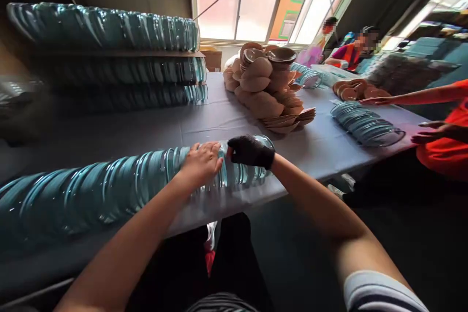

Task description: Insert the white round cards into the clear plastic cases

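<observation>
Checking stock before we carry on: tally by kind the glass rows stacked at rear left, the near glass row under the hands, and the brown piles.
Stacked rear-left glass rows: 3
Near glass row: 1
Brown piles: 2
Total: 6

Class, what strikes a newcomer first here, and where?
A long row of shiny bluish discs lines the near table edge, a bare left hand and gloved right hand toward its right end. Beyond it sits a heap of brown pieces, with three stacked bluish rows far left.
</observation>
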Demonstrator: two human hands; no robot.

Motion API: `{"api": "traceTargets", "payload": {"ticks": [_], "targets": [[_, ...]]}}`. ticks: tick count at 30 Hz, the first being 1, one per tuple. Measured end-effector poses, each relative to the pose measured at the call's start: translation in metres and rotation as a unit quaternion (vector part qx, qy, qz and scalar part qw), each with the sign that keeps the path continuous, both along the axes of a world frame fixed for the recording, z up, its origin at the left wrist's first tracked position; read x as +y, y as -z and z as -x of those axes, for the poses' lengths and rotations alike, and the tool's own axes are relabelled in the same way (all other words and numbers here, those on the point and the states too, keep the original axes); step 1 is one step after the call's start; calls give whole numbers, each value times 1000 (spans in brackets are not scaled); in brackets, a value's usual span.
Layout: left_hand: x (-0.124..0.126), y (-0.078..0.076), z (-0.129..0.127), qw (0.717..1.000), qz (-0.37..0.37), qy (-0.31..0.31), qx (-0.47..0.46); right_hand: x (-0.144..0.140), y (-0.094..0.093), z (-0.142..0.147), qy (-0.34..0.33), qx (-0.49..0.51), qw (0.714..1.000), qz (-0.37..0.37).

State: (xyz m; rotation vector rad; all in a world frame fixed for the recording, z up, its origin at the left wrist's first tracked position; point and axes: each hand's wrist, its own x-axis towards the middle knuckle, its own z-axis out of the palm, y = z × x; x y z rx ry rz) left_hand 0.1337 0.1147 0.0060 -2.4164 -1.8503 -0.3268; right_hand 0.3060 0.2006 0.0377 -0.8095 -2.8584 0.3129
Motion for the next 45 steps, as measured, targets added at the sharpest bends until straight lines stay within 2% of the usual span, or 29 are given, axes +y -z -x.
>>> {"api": "traceTargets", "payload": {"ticks": [2, 7, 9, 10, 12, 14, 17, 18, 20, 23, 26, 28, 30, 32, 34, 36, 38, 41, 45], "targets": [[1, -1, 0, 1000, -1, -2, 1, -29, 28, -19, 9, 45, 999, -9], [1, -1, 0, 1000, 1, -5, 10, -91, 111, -35, 71, -15, 990, -117], [0, -2, 1, 1000, 7, -7, 11, -104, 132, -36, 92, -23, 985, -143], [-1, -4, 2, 1000, 12, -8, 10, -107, 136, -38, 89, -23, 985, -146], [-1, -9, 2, 999, 31, -8, 6, -105, 130, -45, 54, -10, 989, -139], [2, -14, -2, 999, 46, -3, -3, -89, 105, -55, 53, 34, 988, -140], [12, -18, -16, 999, 35, 20, -30, -37, 47, -59, 177, 115, 964, -159], [16, -16, -22, 998, 30, 28, -37, -15, 28, -55, 199, 101, 962, -156], [24, -11, -32, 998, 27, 34, -42, 28, -2, -37, 209, -36, 971, -110], [30, -1, -40, 999, 16, 30, -41, 72, -23, -1, 128, -230, 965, -18], [29, 2, -39, 998, 7, 36, -40, 84, -28, 23, 40, -304, 952, 2], [29, 1, -38, 998, 10, 38, -38, 81, -29, 25, 23, -315, 949, -22], [28, 0, -37, 998, 17, 34, -39, 75, -29, 15, 23, -283, 958, -46], [28, -1, -38, 998, 26, 28, -45, 66, -26, -2, 34, -201, 977, -55], [28, -1, -38, 998, 30, 24, -50, 49, -17, -24, 49, -98, 992, -58], [29, 0, -39, 998, 32, 24, -51, 23, -3, -46, 62, -21, 995, -72], [29, 0, -40, 998, 35, 24, -49, -10, 18, -65, 72, 11, 993, -97], [30, 0, -40, 998, 40, 19, -45, -56, 60, -83, 106, 0, 986, -130], [30, -1, -39, 998, 53, 16, -36, -87, 115, -87, 140, -47, 983, -110]]}}
